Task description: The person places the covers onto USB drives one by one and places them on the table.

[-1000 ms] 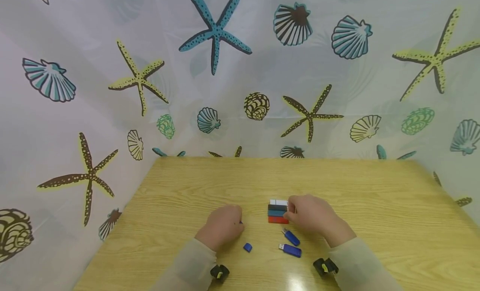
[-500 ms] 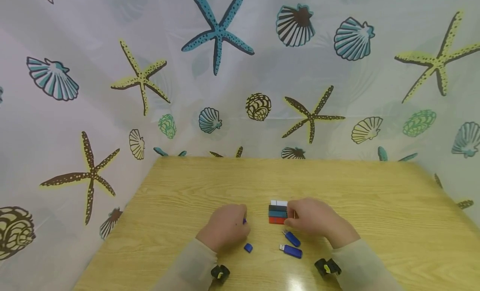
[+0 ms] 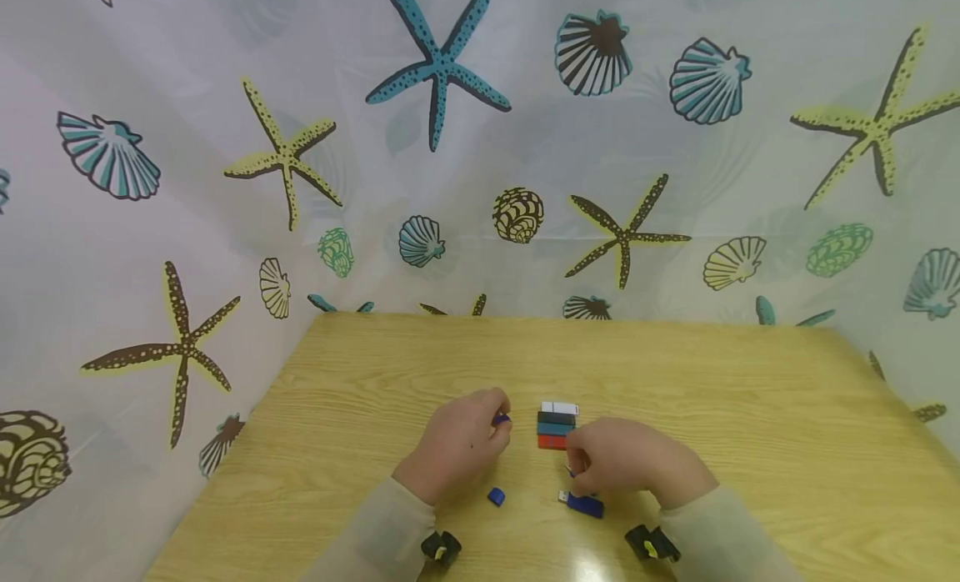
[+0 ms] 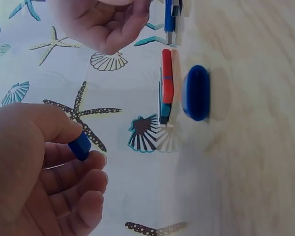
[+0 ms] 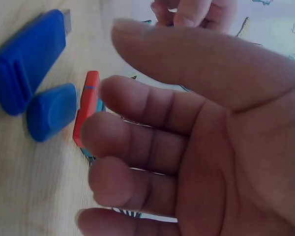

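Note:
My left hand [image 3: 457, 444] pinches a small blue USB stick cap [image 4: 80, 146] between thumb and forefinger, above the table. A second blue cap [image 3: 497, 497] lies on the table in front of that hand. My right hand [image 3: 633, 457] is over two uncapped blue USB sticks, its thumb and fingers apart with nothing between them. The nearer blue stick [image 3: 585, 505] shows its metal plug pointing left. In the head view the right hand mostly covers the farther stick; it appears in the right wrist view as a blue stick [image 5: 51, 113] close to the fingertips.
Just beyond the blue sticks, several USB sticks lie side by side in a row: white [image 3: 560, 408], black [image 3: 557, 418], teal [image 3: 553, 429] and red [image 3: 551, 442]. A curtain [image 3: 465, 173] printed with shells and starfish borders the wooden table [image 3: 375, 357].
My right hand has left the row of sticks and come nearer, over the blue ones. The left hand has moved forward and a little right with its blue cap, turning the cap into view.

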`<state>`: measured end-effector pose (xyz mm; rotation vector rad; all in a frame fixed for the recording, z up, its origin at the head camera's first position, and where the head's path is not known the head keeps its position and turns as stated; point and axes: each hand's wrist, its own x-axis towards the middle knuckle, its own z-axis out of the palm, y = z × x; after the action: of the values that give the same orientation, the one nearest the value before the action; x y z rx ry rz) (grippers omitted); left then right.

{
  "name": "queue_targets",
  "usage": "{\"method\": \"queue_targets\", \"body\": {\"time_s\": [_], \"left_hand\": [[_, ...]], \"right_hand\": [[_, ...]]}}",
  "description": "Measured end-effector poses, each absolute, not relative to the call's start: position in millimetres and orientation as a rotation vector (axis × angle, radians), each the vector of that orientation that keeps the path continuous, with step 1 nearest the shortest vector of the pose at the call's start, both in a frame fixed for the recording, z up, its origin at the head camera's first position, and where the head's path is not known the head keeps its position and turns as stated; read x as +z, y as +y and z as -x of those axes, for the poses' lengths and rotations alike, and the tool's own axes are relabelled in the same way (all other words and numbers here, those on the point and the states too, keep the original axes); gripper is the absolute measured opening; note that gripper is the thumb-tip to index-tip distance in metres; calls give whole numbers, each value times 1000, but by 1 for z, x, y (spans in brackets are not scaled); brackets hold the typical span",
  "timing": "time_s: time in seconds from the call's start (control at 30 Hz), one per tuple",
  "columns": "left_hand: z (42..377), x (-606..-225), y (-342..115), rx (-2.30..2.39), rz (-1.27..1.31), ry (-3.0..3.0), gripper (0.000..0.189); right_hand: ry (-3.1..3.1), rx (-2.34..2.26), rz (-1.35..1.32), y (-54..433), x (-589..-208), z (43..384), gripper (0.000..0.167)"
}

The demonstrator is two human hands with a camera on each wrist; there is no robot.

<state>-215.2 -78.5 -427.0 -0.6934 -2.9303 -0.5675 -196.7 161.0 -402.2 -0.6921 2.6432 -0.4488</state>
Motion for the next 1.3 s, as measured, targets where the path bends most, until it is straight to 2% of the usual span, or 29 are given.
{"method": "queue_targets", "body": {"time_s": [0.53,0.83,1.3], "left_hand": [[217,-428,-77,-610,740,-2878,16],[216,-427,-79,-686,784,-2859,17],[214,-422,-81,-948,810,-2846,19]], "right_hand": [[2733,-215,652,149,-415,186,30],[2774,-156,737,148,-417,184,24],[2721,-435,793,151,-404,195,21]]}}
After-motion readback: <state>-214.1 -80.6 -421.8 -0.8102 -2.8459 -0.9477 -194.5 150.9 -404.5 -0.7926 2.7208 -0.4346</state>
